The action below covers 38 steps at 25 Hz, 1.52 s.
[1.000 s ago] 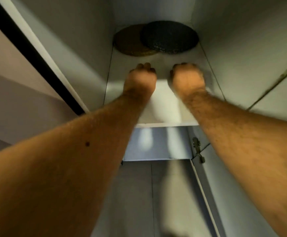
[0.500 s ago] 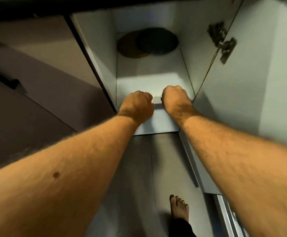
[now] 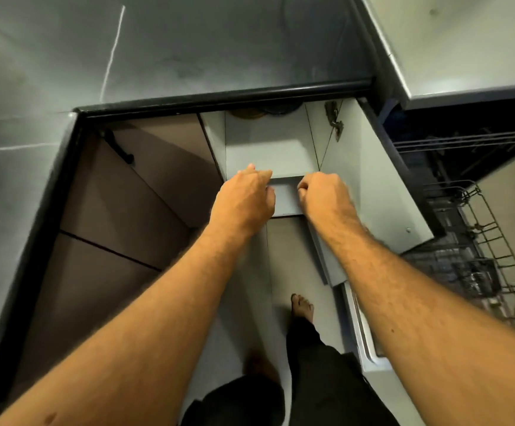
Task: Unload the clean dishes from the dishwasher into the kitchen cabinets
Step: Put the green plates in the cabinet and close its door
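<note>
Dark tabletop (image 3: 188, 50) overhangs the open lower cabinet (image 3: 265, 149), the landmark. Right of the cabinet, the dishwasher rack (image 3: 489, 256) stands pulled out; its contents are too dim to identify. At the cabinet's front shelf edge, left hand (image 3: 243, 201) and right hand (image 3: 323, 195) are clenched and empty. Judged: the right hand is nearer the rack.

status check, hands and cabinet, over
Left hand and right hand curled, empty, at white cabinet shelf edge. Wire dishwasher rack pulled out. Open cabinet door stands between.
</note>
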Each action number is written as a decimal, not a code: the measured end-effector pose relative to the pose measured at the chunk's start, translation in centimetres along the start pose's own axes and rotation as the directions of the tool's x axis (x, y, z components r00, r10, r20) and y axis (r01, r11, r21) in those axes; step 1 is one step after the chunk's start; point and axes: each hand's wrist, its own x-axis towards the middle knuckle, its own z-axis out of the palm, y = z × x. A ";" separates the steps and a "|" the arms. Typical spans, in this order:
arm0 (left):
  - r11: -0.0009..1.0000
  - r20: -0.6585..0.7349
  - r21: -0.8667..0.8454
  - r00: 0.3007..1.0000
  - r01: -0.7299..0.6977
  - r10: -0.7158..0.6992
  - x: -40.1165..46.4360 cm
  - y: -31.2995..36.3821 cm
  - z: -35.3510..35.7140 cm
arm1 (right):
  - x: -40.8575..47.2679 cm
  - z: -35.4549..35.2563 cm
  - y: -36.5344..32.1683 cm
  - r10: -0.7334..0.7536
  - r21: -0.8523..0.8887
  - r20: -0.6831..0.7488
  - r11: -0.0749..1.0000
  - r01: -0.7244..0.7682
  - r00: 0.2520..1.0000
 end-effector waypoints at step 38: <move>0.961 0.303 -0.162 0.916 -0.223 0.263 -1.6 37.1 8.8 | -8.5 -18.8 33.9 0.163 0.058 -0.041 0.985 -0.161 0.986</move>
